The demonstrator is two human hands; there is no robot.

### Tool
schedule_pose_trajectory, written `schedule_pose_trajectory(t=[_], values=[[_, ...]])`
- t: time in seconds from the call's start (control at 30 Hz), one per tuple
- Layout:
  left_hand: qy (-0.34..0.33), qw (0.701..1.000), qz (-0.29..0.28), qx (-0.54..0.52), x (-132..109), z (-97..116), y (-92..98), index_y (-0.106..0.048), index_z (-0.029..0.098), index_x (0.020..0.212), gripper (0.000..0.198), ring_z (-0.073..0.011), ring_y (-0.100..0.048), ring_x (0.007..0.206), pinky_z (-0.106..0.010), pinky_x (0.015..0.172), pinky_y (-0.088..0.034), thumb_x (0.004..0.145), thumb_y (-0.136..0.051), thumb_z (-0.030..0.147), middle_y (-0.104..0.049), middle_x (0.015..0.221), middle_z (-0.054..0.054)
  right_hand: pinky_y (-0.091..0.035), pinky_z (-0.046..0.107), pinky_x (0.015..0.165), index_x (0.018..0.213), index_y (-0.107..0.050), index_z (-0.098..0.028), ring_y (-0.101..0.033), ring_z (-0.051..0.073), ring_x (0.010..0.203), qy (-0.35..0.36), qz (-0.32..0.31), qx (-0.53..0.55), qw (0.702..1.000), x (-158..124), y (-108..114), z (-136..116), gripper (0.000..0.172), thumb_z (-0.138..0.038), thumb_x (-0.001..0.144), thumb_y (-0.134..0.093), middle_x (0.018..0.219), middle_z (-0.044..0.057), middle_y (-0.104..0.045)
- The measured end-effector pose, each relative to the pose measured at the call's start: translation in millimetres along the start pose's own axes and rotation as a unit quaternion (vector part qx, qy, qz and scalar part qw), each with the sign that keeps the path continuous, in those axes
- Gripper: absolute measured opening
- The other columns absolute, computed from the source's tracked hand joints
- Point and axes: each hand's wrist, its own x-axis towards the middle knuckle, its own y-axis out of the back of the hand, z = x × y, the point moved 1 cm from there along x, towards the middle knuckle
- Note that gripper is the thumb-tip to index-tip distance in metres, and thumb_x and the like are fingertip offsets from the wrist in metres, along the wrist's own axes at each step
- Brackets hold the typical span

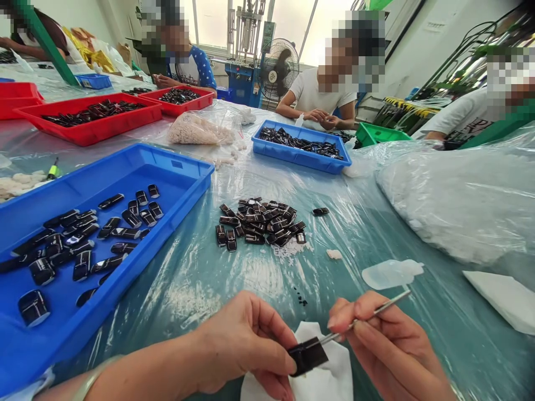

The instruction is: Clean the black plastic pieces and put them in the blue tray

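My left hand pinches a small glossy black plastic piece between thumb and fingers, low in the middle of the view. My right hand grips a thin metal tool like a pen, with its tip resting on the black piece. A white cloth lies under both hands. Just beyond them sits a pile of the same black pieces on the plastic-covered table. A blue tray at my left holds several more black pieces.
A small clear squeeze bottle lies to the right, near a white sheet and a big plastic bag. Farther off are another blue tray, red trays, a bag of white bits, a fan and seated people.
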Motion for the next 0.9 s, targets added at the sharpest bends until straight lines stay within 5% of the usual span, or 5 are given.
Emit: schedule_pose_trajectory(t=[0.9], values=[[0.002, 1.000, 0.019, -0.004, 0.8, 1.2, -1.0, -0.063, 0.009, 0.059, 0.014, -0.0129, -0.060, 0.042, -0.016, 0.038, -0.041, 0.046, -0.067, 0.014, -0.059, 0.042, -0.002, -0.045, 0.026, 0.058, 0.070, -0.063, -0.024, -0.056, 0.016, 0.062, -0.020, 0.014, 0.003, 1.000, 0.0, -3.2, -1.7, 0.009, -0.028, 0.069, -0.071, 0.063, 0.003, -0.068]])
